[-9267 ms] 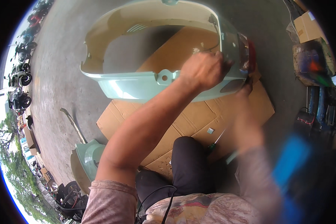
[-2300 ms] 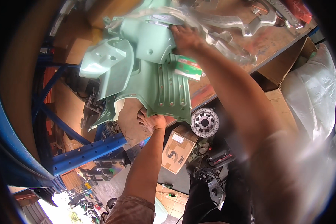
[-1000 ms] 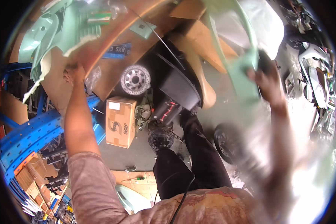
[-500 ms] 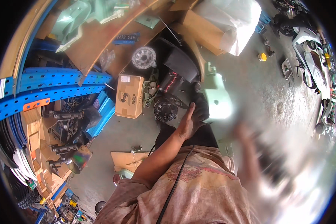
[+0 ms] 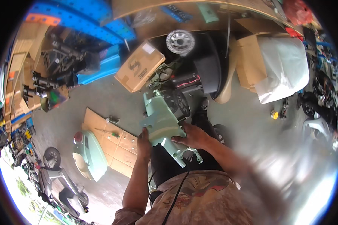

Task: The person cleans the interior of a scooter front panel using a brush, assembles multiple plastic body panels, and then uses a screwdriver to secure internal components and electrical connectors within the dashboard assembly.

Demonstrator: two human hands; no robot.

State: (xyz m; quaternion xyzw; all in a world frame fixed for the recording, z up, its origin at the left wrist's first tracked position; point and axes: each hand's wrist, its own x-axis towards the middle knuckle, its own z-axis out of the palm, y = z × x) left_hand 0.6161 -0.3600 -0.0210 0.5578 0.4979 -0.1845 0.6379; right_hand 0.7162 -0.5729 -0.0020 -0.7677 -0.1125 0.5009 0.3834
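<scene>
A pale green plastic scooter body panel [image 5: 159,122] is held in front of my legs, tilted, with clips and tabs at its lower end. My left hand [image 5: 144,143] grips its left edge, thumb on top. From the other side my right hand [image 5: 194,137] holds the right edge, thumb lying over the face and fingers partly hidden. On the floor to the left, a second pale green body panel with a red lamp [image 5: 95,157] rests beside a flattened cardboard sheet [image 5: 110,144]. A green-handled screwdriver [image 5: 113,134] and a small metal bracket [image 5: 112,119] lie on that cardboard.
Ahead stand a closed cardboard box [image 5: 141,65], a round metal disc [image 5: 180,42] and a black plastic part [image 5: 207,71]. An open carton [image 5: 248,63] with white wrapping is at the right, near a yellow-lidded tub [image 5: 274,114]. Blue shelving [image 5: 82,17] runs at the upper left.
The view has turned left. The green panel has come across in front of my body, and my right hand, blurred and apart from it before, now grips its edge.
</scene>
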